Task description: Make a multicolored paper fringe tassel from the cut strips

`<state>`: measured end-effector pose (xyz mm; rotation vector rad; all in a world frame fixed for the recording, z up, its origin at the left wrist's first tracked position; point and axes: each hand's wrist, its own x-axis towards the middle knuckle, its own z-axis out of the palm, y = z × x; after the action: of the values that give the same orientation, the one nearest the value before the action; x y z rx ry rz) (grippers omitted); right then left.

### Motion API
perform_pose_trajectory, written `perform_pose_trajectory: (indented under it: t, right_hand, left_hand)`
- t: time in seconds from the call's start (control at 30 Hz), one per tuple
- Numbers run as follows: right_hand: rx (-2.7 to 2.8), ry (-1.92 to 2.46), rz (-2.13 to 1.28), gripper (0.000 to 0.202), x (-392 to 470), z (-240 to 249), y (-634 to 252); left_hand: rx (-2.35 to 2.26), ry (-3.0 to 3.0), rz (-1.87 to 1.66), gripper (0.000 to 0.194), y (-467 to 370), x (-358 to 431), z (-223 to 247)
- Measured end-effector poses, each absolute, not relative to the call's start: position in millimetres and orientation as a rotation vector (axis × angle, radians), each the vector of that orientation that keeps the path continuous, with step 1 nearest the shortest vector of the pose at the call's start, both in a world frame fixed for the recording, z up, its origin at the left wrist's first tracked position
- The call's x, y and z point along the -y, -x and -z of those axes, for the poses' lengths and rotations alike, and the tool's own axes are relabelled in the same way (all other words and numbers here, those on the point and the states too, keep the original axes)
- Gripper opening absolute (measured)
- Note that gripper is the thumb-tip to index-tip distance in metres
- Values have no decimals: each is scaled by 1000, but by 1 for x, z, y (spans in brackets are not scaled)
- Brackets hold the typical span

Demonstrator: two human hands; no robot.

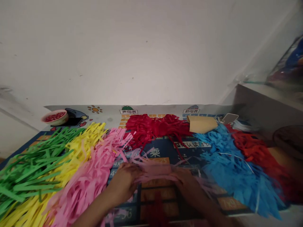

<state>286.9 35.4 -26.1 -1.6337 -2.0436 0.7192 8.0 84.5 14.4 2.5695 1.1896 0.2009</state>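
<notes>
Between my hands stretches a bundle of pale pink strips (157, 170), smeared by motion, their loose ends fanning out on both sides over the table mat. My left hand (129, 178) is closed around the bundle's left end. Its right end is gripped by my right hand (183, 181), whose fingers are partly blurred. To the left of my left hand lies a long heap of pink strips (88, 179). Dark red strips (156, 126) are piled just beyond the held bundle. A heap of blue strips (233, 164) lies to the right of my right hand.
Yellow strips (82, 145) and green strips (40, 160) spread across the left. A bowl of small red pieces (55, 117) sits at the back left beside a black phone-like slab (72, 121). At the back right are tan card (202, 124) and orange-red strips (258, 157). A wall (146, 56) rises behind.
</notes>
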Motion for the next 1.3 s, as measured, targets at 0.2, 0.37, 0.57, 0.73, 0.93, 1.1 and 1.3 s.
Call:
perform_pose_trajectory:
  t: [0.2, 0.37, 0.57, 0.73, 0.93, 1.1, 1.3]
  right_hand:
    - [1961, 1665, -733, 26, -41, 29, -286]
    - [1967, 1938, -613, 27, -54, 25, -283]
    - [1982, 2086, -502, 27, -73, 24, -276]
    - [2003, 2106, -493, 28, -75, 31, -279]
    - [2041, 2079, -464, 27, -73, 34, -281]
    - [2052, 2086, -454, 27, -72, 33, -276]
    - [2015, 2160, -432, 20, -78, 20, -285]
  left_hand:
    - [-1201, -2396, -149, 28, -50, -92, -15]
    - [-1361, -2369, -64, 25, -61, -116, 4]
    - [-1446, -2401, 48, 24, -65, -130, 5]
    - [-1471, -2386, 87, 26, -66, -132, 9]
    - [-1464, -2390, 121, 27, -67, -134, 10]
    - [-1458, -2427, 122, 27, -67, -134, 13]
    - [-1454, -2573, 96, 23, -70, -130, 7]
